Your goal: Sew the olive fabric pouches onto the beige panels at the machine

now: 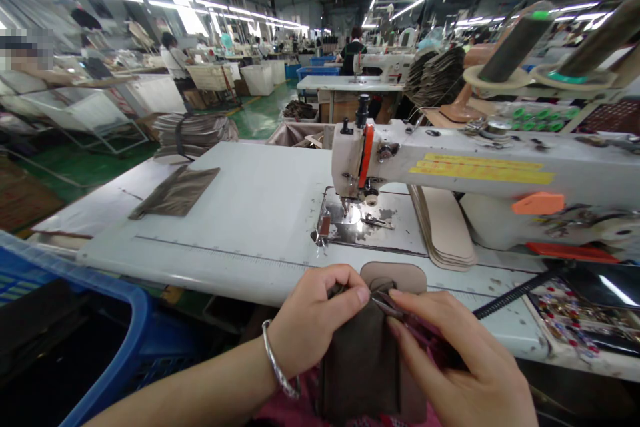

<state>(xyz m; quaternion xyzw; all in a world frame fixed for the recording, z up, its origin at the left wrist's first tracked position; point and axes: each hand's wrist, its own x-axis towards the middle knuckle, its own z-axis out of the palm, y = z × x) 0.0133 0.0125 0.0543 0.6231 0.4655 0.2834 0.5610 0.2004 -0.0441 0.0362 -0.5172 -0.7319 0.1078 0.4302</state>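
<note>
My left hand, with a silver bangle at the wrist, pinches the upper edge of a dark brown fabric piece between thumb and fingers. The fabric hangs down in front of my lap. Close by on the right, my right hand is closed on small metal thread snips, their tip meeting the fabric beside my left thumb. Most of the snips is hidden by the fingers. A rounded beige panel lies behind the fabric, at the table's front edge.
Beyond my hands stands a sewing machine on a white table. Stacked beige panels lie under its arm. A folded brown fabric piece rests at left. A blue basket is lower left; a tray of small parts lies right.
</note>
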